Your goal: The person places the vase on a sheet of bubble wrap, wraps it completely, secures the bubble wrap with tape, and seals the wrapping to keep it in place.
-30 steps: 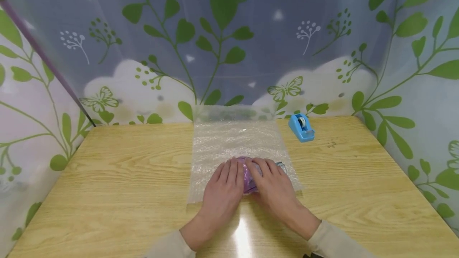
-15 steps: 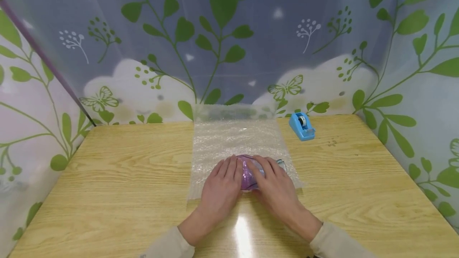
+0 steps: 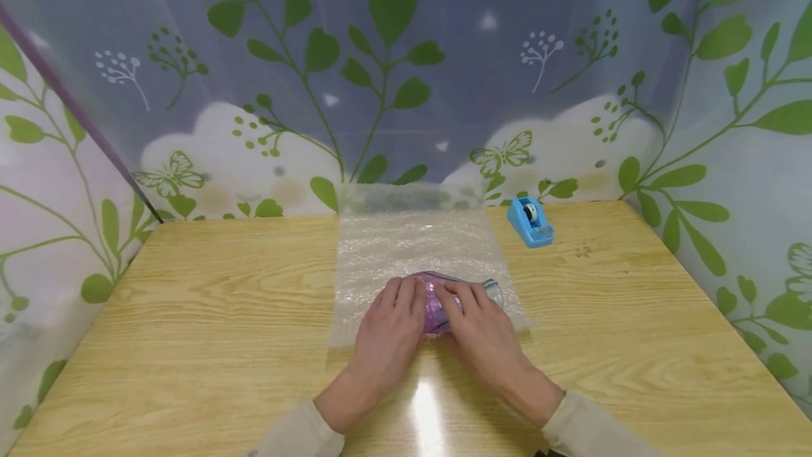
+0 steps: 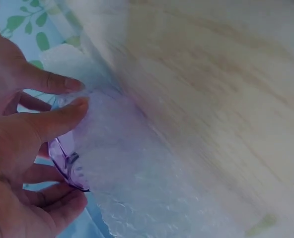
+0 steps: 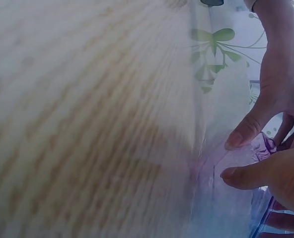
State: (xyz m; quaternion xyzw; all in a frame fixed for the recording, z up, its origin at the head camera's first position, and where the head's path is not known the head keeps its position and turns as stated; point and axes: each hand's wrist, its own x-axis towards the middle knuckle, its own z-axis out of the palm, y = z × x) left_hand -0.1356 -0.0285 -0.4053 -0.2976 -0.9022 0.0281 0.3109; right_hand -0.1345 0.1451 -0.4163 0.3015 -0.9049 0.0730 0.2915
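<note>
A see-through purple vessel point(image 3: 435, 310) with a clear, teal-rimmed end point(image 3: 493, 293) lies on its side on a sheet of bubble wrap point(image 3: 412, 238). My left hand point(image 3: 388, 326) and right hand point(image 3: 485, 323) hold it together, fingers over the top. In the left wrist view, both thumbs press the near part of the bubble wrap point(image 4: 132, 148) against the purple wall point(image 4: 70, 163), while curled fingers sit on its other side. The right wrist view has the right thumb point(image 5: 249, 177) on the wrap too. My hands hide much of the vessel.
A blue tape dispenser point(image 3: 530, 224) stands right of the wrap at the back of the wooden table point(image 3: 241, 302). The wrap's far edge reaches the leaf-patterned cloth point(image 3: 406, 111) behind. Patterned cloth also hangs on both sides.
Both hands have shifted slightly away from me with the vessel, and more of its clear end shows at the right. The near edge of the wrap appears slightly farther up. The tape dispenser stays put.
</note>
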